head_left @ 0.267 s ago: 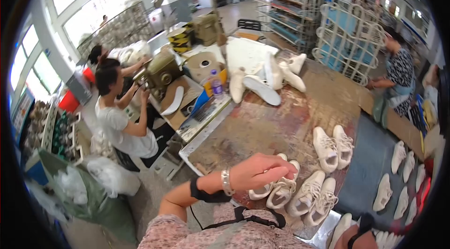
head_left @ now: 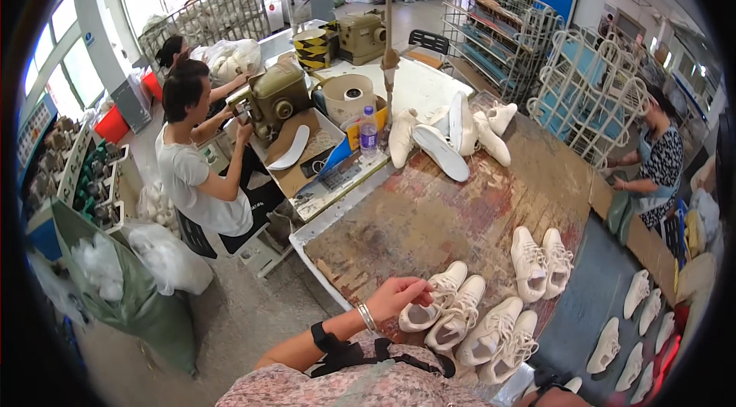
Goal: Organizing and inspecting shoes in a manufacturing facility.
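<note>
My left hand [head_left: 400,298], with a bracelet and a dark wristband on its arm, is just beside a pair of cream lace-up sneakers [head_left: 458,313] near the front edge of the worktable. Its fingers are bent together, and nothing shows in them. To the right stands another cream pair [head_left: 501,339], with a third pair [head_left: 540,263] behind it. Only a bit of my right forearm with a dark band [head_left: 553,381] comes into the lower edge. The right hand itself is out of sight.
Loose cream shoes and a pale sole [head_left: 441,152] lie at the table's far end, near a purple bottle [head_left: 369,131]. Single shoes rest on a dark belt [head_left: 576,323] at right. A person [head_left: 201,169] sits at a sewing machine [head_left: 273,100]; another [head_left: 653,158] stands at right.
My left hand has drawn back left and down, uncovering more of the nearest sneakers. The right forearm has slipped lower, mostly out of view. The whole view has shifted slightly.
</note>
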